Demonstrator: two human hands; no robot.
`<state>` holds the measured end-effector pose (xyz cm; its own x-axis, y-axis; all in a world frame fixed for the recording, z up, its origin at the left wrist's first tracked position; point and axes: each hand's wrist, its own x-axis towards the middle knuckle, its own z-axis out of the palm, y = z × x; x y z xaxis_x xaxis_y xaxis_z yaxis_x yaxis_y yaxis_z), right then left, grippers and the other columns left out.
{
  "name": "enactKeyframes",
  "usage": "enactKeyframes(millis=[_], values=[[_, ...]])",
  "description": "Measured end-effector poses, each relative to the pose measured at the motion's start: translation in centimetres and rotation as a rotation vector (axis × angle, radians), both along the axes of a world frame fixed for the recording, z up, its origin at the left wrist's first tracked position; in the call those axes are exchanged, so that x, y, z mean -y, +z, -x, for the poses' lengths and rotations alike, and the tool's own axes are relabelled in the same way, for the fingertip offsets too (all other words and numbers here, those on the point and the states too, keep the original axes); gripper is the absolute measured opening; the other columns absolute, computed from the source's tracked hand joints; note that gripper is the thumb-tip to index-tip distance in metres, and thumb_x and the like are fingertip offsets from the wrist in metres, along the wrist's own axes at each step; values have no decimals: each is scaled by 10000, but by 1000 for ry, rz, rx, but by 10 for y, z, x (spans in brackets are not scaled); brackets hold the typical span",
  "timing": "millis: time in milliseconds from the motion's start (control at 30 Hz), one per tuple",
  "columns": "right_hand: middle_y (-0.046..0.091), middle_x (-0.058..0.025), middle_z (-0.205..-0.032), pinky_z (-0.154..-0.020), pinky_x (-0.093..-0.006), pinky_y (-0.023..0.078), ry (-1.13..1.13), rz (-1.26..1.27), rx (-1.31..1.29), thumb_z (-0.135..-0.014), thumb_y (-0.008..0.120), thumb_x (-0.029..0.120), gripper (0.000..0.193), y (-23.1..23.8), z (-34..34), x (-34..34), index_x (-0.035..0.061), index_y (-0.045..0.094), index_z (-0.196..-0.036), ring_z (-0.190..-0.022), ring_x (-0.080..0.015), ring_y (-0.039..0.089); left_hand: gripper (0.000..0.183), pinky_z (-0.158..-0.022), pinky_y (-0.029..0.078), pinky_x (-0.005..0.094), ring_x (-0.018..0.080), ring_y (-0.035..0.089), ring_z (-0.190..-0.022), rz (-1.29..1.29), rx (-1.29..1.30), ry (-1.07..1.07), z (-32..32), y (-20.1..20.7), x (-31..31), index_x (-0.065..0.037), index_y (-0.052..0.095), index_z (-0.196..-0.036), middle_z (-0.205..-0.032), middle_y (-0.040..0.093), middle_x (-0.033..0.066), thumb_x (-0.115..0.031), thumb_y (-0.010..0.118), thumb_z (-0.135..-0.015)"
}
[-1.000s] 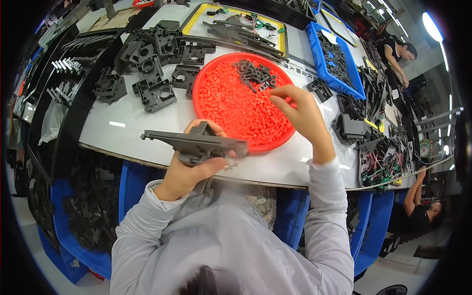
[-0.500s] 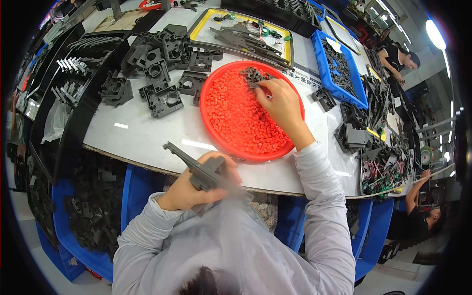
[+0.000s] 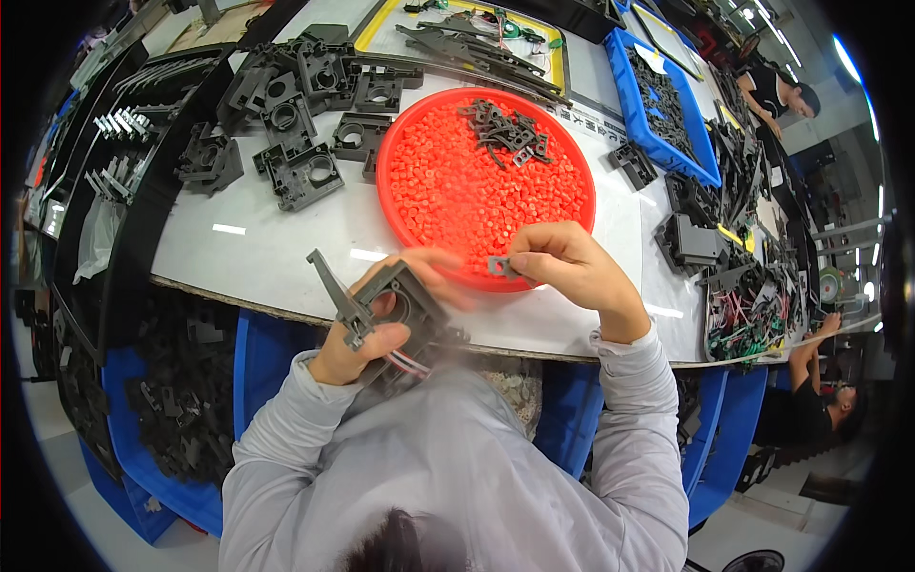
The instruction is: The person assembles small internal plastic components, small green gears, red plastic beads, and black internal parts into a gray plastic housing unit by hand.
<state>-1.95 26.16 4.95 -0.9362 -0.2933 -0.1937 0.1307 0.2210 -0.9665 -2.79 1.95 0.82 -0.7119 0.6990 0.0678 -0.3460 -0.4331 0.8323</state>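
My left hand (image 3: pixel 367 329) is closed round a dark grey plastic housing (image 3: pixel 412 303) with a round opening and a long arm that sticks up at its left. Striped wires (image 3: pixel 408 363) show at its lower side. In my right hand (image 3: pixel 572 272) a small grey plastic clip (image 3: pixel 499 267) is pinched between thumb and fingertips, above the near rim of the tray. The round red tray (image 3: pixel 389 202) holds many small red caps (image 3: pixel 443 181). On top of them, toward the far side, lies a heap of small dark grey clips (image 3: pixel 505 132).
More dark grey housings (image 3: pixel 303 176) are piled left of the tray. A blue bin (image 3: pixel 701 170) of dark parts stands at the right, near bundles of wires (image 3: pixel 739 319). A yellow-edged tray (image 3: pixel 562 67) lies at the back. Blue crates (image 3: pixel 253 362) sit below the table edge. Two other people are at the right.
My right hand has drawn back from the heap of clips toward me with one small clip. My left hand has turned the housing, so its round opening now shows.
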Motion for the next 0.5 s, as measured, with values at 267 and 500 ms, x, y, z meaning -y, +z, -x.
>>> enactKeyframes(millis=[267,500], values=[[496,31,-667,-561,-210,362,140,-154,59,-839,503,116,167,-9,4,10,-2,541,-728,-624,-42,428,409,-817,485,318,197,587,-926,-93,-202,28,6,-12,-21,23,468,-1100,-1052,556,141,-143,645,-770],[611,-68,-701,-615,-276,462,-78,-264,-33,-812,578,167,184,-11,7,-9,-3,641,-841,-668,-110,573,402,-837,482,330,203,589,-927,-62,-202,96,9,-19,-26,36,460,-1102,-1020,566,143,-90,627,-759]])
